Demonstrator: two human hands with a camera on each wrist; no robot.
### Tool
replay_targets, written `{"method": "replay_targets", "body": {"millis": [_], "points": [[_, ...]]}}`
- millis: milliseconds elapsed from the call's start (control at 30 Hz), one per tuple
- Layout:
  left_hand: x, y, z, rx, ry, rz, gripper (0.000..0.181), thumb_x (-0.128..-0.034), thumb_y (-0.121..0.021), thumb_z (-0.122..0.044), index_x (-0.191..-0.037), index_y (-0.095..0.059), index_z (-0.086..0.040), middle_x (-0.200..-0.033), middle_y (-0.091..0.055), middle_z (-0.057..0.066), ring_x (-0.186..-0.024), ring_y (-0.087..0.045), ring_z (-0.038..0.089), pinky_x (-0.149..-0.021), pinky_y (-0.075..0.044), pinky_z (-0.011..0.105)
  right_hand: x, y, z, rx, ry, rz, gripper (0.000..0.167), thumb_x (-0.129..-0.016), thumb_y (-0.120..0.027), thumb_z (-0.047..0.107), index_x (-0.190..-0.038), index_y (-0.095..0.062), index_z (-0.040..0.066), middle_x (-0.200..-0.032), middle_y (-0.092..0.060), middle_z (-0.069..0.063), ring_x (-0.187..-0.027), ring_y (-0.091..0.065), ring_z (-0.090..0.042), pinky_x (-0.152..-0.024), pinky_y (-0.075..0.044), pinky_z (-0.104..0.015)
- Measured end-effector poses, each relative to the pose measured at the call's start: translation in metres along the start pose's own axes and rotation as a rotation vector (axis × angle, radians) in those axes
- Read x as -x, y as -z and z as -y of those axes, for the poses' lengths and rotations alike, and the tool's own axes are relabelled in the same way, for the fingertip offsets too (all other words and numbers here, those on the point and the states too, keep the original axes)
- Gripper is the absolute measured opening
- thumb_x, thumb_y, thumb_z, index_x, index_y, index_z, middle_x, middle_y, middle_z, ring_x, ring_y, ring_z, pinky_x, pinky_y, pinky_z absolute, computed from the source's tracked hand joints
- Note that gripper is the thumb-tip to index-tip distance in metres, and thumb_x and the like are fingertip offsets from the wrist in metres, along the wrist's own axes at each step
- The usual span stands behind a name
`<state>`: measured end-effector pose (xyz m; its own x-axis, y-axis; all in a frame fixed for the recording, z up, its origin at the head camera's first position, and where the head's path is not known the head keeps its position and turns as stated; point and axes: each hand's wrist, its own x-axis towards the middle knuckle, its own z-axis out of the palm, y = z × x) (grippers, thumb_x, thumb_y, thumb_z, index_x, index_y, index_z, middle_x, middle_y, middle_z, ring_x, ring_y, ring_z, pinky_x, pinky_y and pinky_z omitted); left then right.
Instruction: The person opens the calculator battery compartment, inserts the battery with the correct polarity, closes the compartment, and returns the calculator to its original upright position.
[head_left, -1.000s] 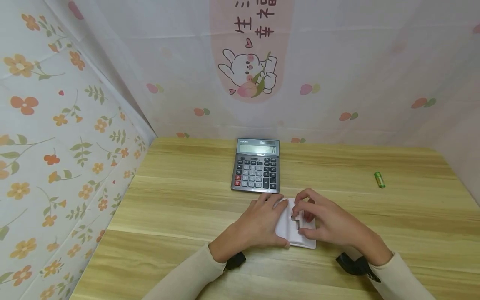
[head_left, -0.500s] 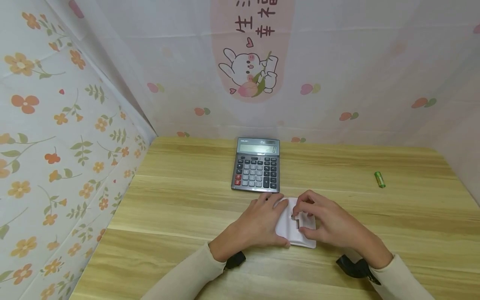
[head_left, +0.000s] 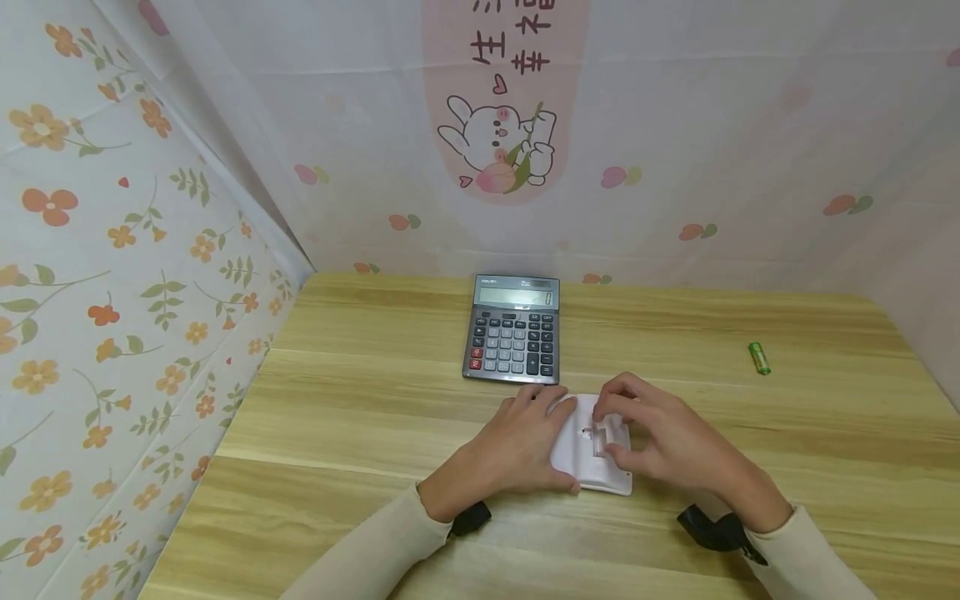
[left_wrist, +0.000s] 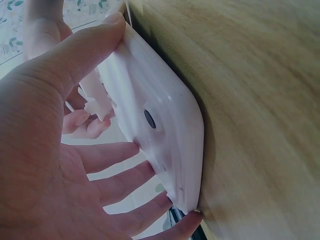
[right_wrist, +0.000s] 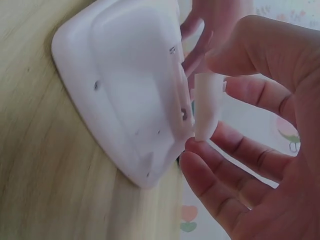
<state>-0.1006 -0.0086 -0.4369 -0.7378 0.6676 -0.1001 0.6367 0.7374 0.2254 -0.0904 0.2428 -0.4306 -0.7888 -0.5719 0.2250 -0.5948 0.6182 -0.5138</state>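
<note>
A white plastic device (head_left: 588,475) lies with its back up on the table, its battery compartment uncovered. My left hand (head_left: 525,446) holds it from the left, with the thumb at the near edge and the fingers along the far edge. Over the device's right half, my right hand (head_left: 660,429) pinches a small white battery cover (right_wrist: 206,107) between thumb and fingers. In the right wrist view this cover stands on edge, just off the device's back. Screw holes show in that back. The device's front face is hidden underneath.
A grey desk calculator (head_left: 512,329) lies beyond the left hand, its display showing 0. To the right, a green battery (head_left: 759,359) lies on the wooden table (head_left: 360,400). Printed cloths (head_left: 675,125) hang behind and to the left.
My right hand has lifted the battery cover and shifted slightly right, tilting the cover up from the device's back. The left hand and the device have stayed put.
</note>
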Motion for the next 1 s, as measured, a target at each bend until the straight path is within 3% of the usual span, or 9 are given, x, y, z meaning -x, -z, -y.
{"method": "replay_targets", "body": {"millis": [333, 700, 1000], "points": [[0.000, -0.001, 0.000, 0.009, 0.009, -0.001, 0.109, -0.0797, -0.089, -0.072, -0.164, -0.051, -0.013, -0.168, -0.047, 0.006, -0.151, -0.044, 0.032, -0.117, -0.047, 0.049, 0.005, 0.004, -0.015, 0.048, -0.022, -0.034, 0.041, -0.081, -0.089, 0.005, -0.112, -0.074, 0.029, -0.125, -0.062, 0.011, -0.106, -0.062, -0.015, -0.088, -0.061, -0.038], [0.001, -0.002, -0.001, 0.010, 0.018, 0.002, 0.111, -0.0802, -0.089, -0.072, -0.166, -0.049, -0.013, -0.170, -0.044, 0.006, -0.153, -0.043, 0.032, -0.119, -0.045, 0.048, 0.010, 0.005, -0.040, 0.061, -0.013, -0.089, 0.037, -0.082, -0.086, 0.004, -0.110, -0.076, 0.026, -0.124, -0.064, 0.008, -0.102, -0.063, -0.018, -0.079, -0.057, -0.038], [0.001, -0.002, -0.001, 0.020, 0.018, 0.004, 0.109, -0.0812, -0.089, -0.070, -0.165, -0.050, -0.014, -0.170, -0.044, 0.005, -0.153, -0.042, 0.032, -0.119, -0.045, 0.048, 0.011, 0.009, -0.056, 0.093, -0.003, -0.080, 0.038, -0.081, -0.087, 0.001, -0.109, -0.076, 0.024, -0.121, -0.064, 0.006, -0.098, -0.061, -0.016, -0.079, -0.054, -0.036]]}}
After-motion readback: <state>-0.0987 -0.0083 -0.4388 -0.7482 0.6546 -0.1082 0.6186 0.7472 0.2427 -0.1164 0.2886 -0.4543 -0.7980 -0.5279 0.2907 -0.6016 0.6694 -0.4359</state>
